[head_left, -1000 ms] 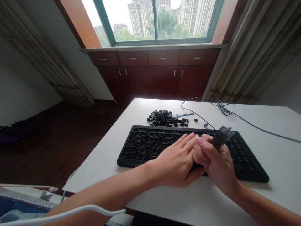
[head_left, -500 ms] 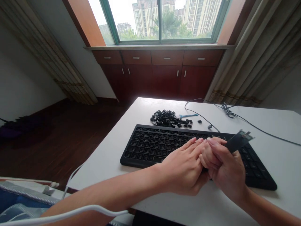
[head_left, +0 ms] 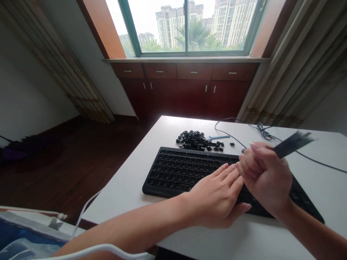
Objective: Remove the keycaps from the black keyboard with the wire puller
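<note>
Black keyboard (head_left: 176, 168) lying on white table (head_left: 121, 195), loose keys (head_left: 192, 139) heaped beyond — right hand (head_left: 267, 177) rising, clenching dark tool (head_left: 288, 144), uncovering left hand (head_left: 217, 196) — that one lying unclenched over keyboard, underside hidden.

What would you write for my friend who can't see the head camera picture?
A left hand rests on a black keyboard with many keycaps off, while the right hand grips a dark tool above it. Behind the keyboard, a heap of loose black keycaps and a slim blue tool lie on a white table.
</note>
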{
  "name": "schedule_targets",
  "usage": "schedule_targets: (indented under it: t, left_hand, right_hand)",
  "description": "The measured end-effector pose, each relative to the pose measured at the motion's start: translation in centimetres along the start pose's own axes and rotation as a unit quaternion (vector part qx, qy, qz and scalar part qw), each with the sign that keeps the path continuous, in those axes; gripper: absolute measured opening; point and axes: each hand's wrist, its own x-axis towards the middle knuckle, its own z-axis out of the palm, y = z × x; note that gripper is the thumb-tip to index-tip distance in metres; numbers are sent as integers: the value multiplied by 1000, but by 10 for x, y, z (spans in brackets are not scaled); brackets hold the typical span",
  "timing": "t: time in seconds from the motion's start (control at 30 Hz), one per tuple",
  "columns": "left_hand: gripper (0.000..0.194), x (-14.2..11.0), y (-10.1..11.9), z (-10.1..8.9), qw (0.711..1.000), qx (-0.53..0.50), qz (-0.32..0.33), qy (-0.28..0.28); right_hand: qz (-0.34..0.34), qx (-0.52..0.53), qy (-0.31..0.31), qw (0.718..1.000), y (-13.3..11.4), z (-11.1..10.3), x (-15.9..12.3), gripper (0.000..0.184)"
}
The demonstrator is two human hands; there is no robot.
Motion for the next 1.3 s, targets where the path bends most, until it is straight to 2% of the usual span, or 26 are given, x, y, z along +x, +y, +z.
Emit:
schedule_targets:
  t: [0.07, 0.23, 0.33, 0.43, 0.57, 0.73, 0.93, 1.3]
  left_hand:
    - [57, 0, -1, 0, 1000, -13, -3, 5]
    - [52, -2, -4, 5, 999, -21, 6, 36]
    - [46, -1, -8, 3, 997, -28, 6, 69]
    - [43, 0, -19, -8, 994, -30, -36, 102]
    - [36, -1, -47, -30, 979, -33, -121, 160]
    - [25, -7, -87, -46, 956, -26, -214, 201]
    - [25, -14, -120, -48, 935, -23, -282, 212]
    - [24, -21, -139, -50, 926, -37, -303, 221]
  right_hand:
    - [16, 12, 9, 1000, 5, -6, 5, 47]
    - [-26, 21, 50, 998, -1, -20, 19, 46]
    - [-22, 8, 49, 999, 3, -33, 28, 46]
    - [-5, -4, 61, 998, 15, -49, 34, 45]
    - [10, -18, 73, 997, 23, -63, 35, 46]
    - [-2, -24, 75, 997, 24, -67, 34, 47]
    - [-3, -20, 74, 997, 27, -68, 34, 47]
    - [-9, -29, 69, 997, 26, -65, 33, 47]
